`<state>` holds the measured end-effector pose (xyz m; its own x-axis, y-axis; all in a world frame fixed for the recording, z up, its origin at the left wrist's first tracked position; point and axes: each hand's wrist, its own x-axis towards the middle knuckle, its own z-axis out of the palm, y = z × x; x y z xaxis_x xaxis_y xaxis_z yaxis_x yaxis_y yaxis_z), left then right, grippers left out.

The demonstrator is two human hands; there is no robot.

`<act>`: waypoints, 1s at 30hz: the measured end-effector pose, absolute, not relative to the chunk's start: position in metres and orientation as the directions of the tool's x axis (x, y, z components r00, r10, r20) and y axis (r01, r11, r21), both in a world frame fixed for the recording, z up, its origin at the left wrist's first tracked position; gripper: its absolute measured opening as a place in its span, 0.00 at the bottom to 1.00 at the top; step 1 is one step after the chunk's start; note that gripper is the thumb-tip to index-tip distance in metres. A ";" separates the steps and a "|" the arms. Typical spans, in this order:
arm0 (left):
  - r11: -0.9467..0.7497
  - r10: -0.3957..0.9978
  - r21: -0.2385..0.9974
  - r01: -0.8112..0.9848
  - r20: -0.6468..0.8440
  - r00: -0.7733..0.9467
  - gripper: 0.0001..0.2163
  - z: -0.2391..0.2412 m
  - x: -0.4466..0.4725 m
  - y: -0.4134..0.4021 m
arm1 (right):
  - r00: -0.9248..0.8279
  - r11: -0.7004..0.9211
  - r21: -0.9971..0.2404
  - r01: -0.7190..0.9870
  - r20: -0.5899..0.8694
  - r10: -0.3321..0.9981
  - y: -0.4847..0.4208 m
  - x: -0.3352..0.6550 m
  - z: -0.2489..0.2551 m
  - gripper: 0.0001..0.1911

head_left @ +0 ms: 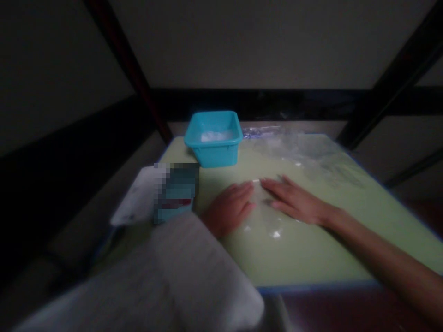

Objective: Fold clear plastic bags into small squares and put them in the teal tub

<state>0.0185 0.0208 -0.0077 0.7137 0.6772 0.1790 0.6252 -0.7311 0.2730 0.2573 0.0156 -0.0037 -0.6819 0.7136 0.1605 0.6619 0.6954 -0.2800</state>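
Both hands lie flat on a pale green table (321, 249), fingertips nearly meeting. My left hand (229, 208) comes out of a white sleeve, fingers stretched out. My right hand (294, 199) has its fingers spread flat too. Under and between them lies what looks like a clear plastic bag or film (266, 216) with small white bits in it; its outline is hard to make out in the dim light.
A teal plastic tub (212, 138) with something white inside stands at the table's far left. Crumpled clear plastic (277, 138) lies behind at the far edge. A blurred box (175, 191) and white sheet (138, 196) sit at the left. Dark frame bars rise on both sides.
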 end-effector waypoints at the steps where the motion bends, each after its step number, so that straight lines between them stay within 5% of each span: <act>1: -0.722 0.687 0.273 0.636 0.164 0.708 0.21 -0.007 0.019 0.021 | -0.676 0.689 -0.278 0.670 0.156 0.720 0.017 0.259 -0.003 0.31; 30: -0.575 0.817 0.315 0.756 0.174 0.549 0.19 -0.004 0.018 0.030 | -0.277 0.362 -0.552 0.751 0.234 0.932 0.026 0.290 0.014 0.21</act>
<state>0.0177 0.0296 -0.0040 0.5490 0.8175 0.1742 0.7556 -0.5745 0.3147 0.2900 0.0258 0.0138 -0.2773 0.9317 0.2345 0.7511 0.3624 -0.5518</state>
